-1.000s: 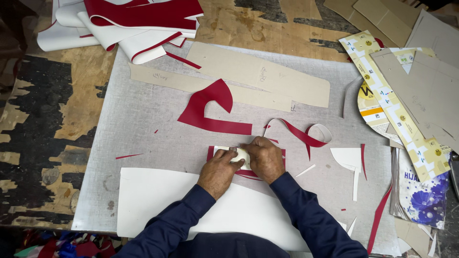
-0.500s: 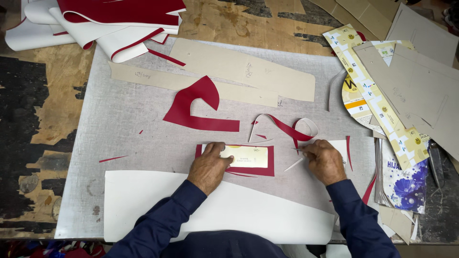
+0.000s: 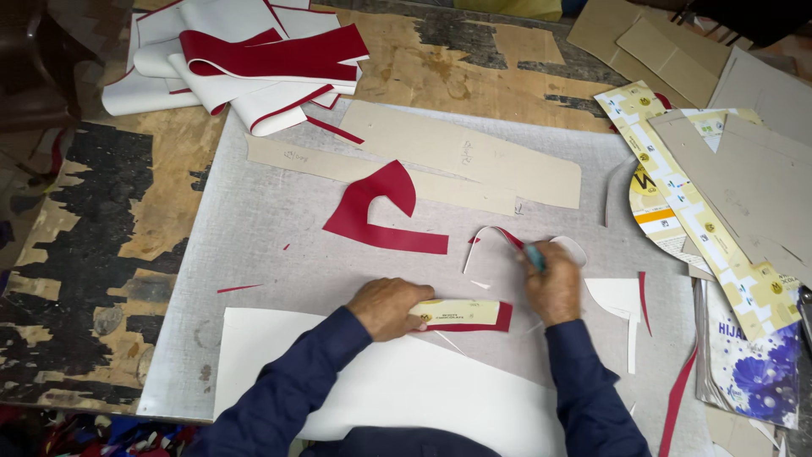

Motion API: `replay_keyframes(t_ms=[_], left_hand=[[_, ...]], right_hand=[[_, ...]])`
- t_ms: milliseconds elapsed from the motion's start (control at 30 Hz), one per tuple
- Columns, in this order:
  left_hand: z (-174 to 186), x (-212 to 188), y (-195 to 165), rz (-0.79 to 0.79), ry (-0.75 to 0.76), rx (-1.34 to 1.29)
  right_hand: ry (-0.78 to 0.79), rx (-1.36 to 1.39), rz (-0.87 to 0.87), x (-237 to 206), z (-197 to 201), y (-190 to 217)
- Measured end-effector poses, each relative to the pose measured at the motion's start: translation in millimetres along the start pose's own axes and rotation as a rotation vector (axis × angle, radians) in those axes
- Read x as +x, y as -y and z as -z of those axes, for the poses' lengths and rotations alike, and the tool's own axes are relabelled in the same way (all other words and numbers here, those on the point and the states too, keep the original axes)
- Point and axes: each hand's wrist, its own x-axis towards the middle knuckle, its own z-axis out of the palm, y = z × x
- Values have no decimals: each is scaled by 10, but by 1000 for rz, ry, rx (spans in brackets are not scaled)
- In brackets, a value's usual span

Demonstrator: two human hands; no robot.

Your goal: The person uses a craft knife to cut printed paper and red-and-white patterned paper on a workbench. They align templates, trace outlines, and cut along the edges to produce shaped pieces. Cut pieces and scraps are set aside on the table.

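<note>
Left hand flat, pressing pale card template onto red strip, both just right of fingers. Right hand beyond strip's end, fingers closed around teal-handled tool. Curled red offcut just above.

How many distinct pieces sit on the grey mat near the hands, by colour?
Red: 2 - curved red cutout, red strip under the small cream template.
Cream/tan: 3 - small cream template pinned by the left hand, two long tan templates.
White: 1 - large white sheet.
Total: 6
</note>
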Motion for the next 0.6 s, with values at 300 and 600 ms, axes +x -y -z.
replay_keyframes(t_ms=[300, 600], left_hand=[[1046, -386, 1461, 523, -745, -358], [175, 172, 1256, 209, -703, 323]], right_hand=[[433, 259, 18, 97, -196, 296], [250, 259, 160, 454, -1347, 1671]])
